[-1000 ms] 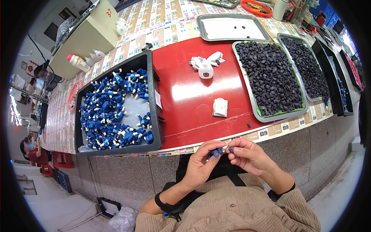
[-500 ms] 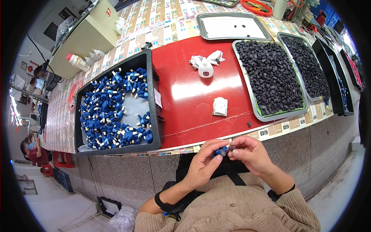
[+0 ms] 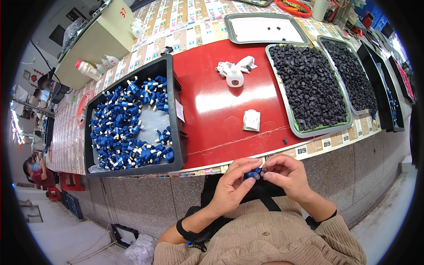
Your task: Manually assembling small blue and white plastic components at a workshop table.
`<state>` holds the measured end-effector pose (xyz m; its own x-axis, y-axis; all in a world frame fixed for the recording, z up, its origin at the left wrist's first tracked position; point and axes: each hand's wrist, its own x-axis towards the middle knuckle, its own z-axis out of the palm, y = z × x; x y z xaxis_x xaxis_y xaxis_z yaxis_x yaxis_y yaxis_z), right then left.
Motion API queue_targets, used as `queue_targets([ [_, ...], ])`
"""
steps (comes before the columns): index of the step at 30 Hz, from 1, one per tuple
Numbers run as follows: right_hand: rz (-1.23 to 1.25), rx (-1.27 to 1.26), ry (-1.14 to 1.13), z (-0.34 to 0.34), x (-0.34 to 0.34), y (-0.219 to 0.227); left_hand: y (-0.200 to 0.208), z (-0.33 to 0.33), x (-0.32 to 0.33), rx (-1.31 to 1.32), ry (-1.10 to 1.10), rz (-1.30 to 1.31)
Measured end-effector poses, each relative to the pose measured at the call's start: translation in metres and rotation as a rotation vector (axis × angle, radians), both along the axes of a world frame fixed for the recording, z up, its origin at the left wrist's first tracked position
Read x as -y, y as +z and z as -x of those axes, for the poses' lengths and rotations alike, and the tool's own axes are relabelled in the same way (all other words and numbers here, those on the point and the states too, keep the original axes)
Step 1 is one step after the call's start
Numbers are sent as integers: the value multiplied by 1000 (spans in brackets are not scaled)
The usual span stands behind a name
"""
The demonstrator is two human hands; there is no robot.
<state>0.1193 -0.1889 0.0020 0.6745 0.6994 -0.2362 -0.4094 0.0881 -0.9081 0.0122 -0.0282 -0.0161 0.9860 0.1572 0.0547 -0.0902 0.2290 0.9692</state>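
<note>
Just past the table's near edge, my left hand (image 3: 230,182) is closed around a small blue figure part (image 3: 251,175), its thumb and fingers gripping the sides. My right hand (image 3: 289,176) pinches a small dark piece (image 3: 264,170) right against that part; whether the two are joined cannot be told. Similar blue parts with cream-coloured ends (image 3: 117,117) lie heaped in a black crate (image 3: 177,132) to the left. A grey-rimmed tray (image 3: 282,101) to the right is full of small dark rounded pieces (image 3: 309,84).
On the red table surface (image 3: 207,128) are a white squeeze bottle (image 3: 234,79), a crumpled white cloth (image 3: 245,63), a folded white pad (image 3: 251,120) and one loose dark piece (image 3: 285,141). A second tray of dark pieces (image 3: 353,75) and a white-lined tray (image 3: 265,30) lie beyond.
My right fingers have shifted slightly around the dark piece, which stays beside the blue figure part. The left hand keeps its hold almost unmoved.
</note>
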Motion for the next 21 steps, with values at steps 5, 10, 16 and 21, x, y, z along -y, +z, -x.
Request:
queue_targets([
  [5, 35, -22, 9, -1, -2, 1, 0, -1, -1, -21, 27, 24],
  [10, 64, 120, 2, -2, -3, 6, 2, -2, 0, -26, 23, 26],
  [16, 53, 66, 21, -2, -1, 0, 0, 0, 0, -28, 30, 19],
  [21, 25, 77, 31, -2, 0, 0, -2, 0, 1, -37, 39, 19],
])
